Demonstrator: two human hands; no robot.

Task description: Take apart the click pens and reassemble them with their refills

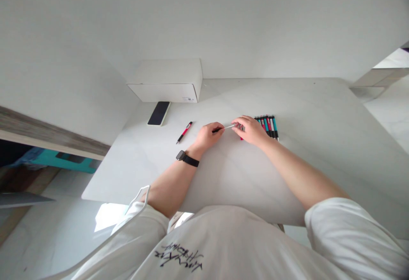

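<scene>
My left hand (207, 136), with a black watch on its wrist, is closed round a short black pen part (217, 130). A thin white pen refill (228, 127) sticks out of that part toward the right. The fingers of my right hand (251, 130) pinch the refill's far end. A small red piece (241, 138) shows just below the right fingertips; whether the hand touches it I cannot tell. Right behind that hand lies a row of several click pens (271, 126) in red, teal and white with black grips, partly hidden by it. A single red and black pen (184, 132) lies left of my left hand.
A white box (166, 92) stands at the back left of the white marbled table (319, 122), against the wall. In front of it lies a phone (159, 113) with a dark screen. A teal plastic stool (64, 159) stands on the floor at the left.
</scene>
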